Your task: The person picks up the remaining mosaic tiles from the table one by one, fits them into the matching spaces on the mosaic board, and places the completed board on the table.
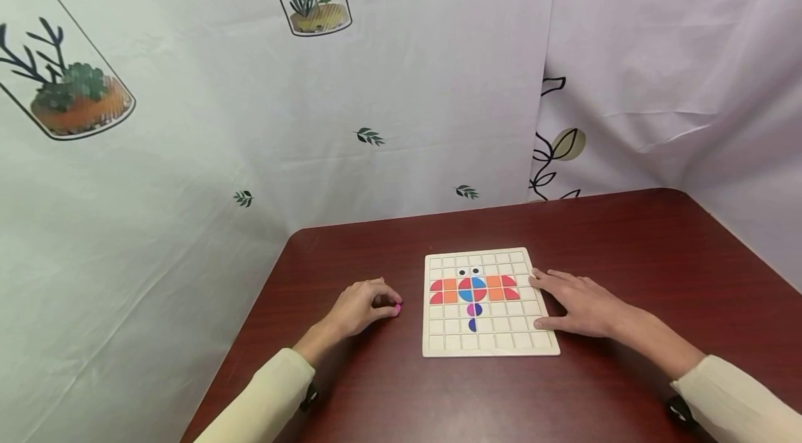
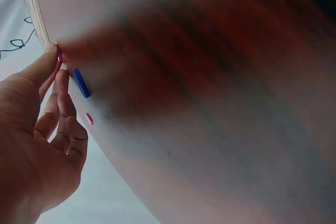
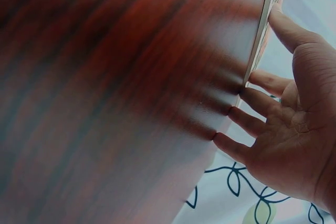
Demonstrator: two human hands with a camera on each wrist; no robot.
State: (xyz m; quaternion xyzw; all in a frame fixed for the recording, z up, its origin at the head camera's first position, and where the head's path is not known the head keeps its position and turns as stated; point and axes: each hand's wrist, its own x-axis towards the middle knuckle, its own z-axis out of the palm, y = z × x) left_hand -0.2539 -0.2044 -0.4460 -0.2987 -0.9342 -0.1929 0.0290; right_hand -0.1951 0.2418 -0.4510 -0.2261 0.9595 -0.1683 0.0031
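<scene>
A pale square grid board (image 1: pixel 505 343) lies on the table. Flat pieces on it form a figure: two eye pieces (image 1: pixel 468 271), a red-and-blue circle (image 1: pixel 473 289), orange squares with red quarter-rounds at both sides, then magenta and dark blue half-rounds (image 1: pixel 473 324) below. Left of the board, my left hand (image 1: pixel 357 307) pinches a small pink piece (image 2: pixel 59 54) between thumb and index finger, low over the table. My right hand (image 1: pixel 583 304) has its fingers spread, fingertips and thumb resting at the board's right edge.
Beyond the left hand, a blue piece (image 2: pixel 82 83) and another pink piece (image 2: pixel 89 118) lie on the table in the left wrist view. The dark red-brown table (image 1: pixel 363 255) ends at a pale patterned cloth (image 1: pixel 413 115) behind and at the sides.
</scene>
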